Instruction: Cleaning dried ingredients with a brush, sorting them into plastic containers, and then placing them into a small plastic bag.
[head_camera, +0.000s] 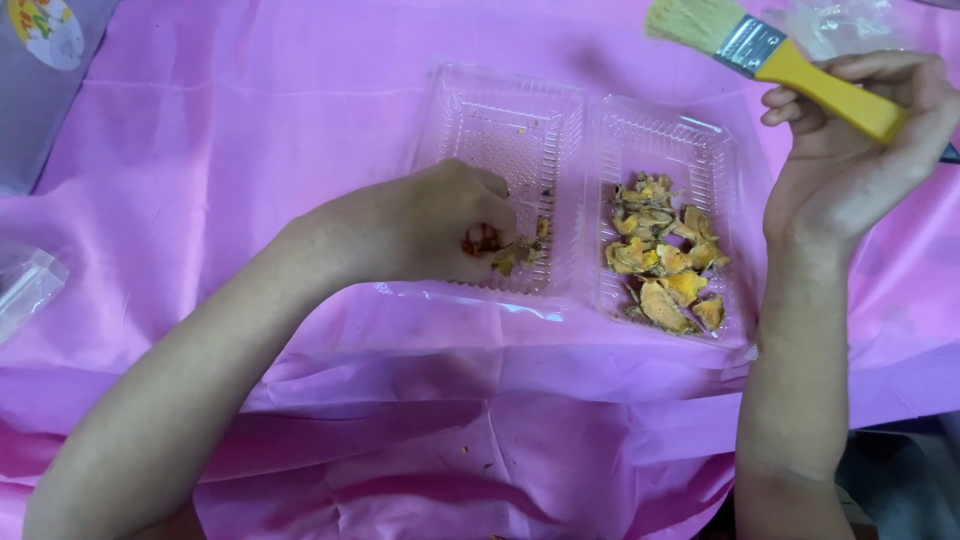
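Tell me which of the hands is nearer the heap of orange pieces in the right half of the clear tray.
Left. The left hand rests in the tray's other half, just beside the heap of orange pieces. The right hand is raised past the clear tray, gripping a yellow-handled brush.

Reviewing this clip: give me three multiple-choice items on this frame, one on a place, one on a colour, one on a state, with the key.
1. Where does the larger heap of orange-yellow pieces lie?
A. In the right half of the clear hinged container
B. On the pink cloth
C. In the left half

2. What colour is the handle of the brush?
A. Red
B. Yellow
C. Black

3. What is the left hand doing?
A. Resting flat on the cloth
B. Holding the brush
C. Pinching a few pieces inside the container's left half

Key: 1 A, the heap fills the right compartment. 2 B, the handle in the right hand is yellow, with a metal ferrule and pale bristles. 3 C, its fingertips close on bits in the left compartment, above the pink cloth.
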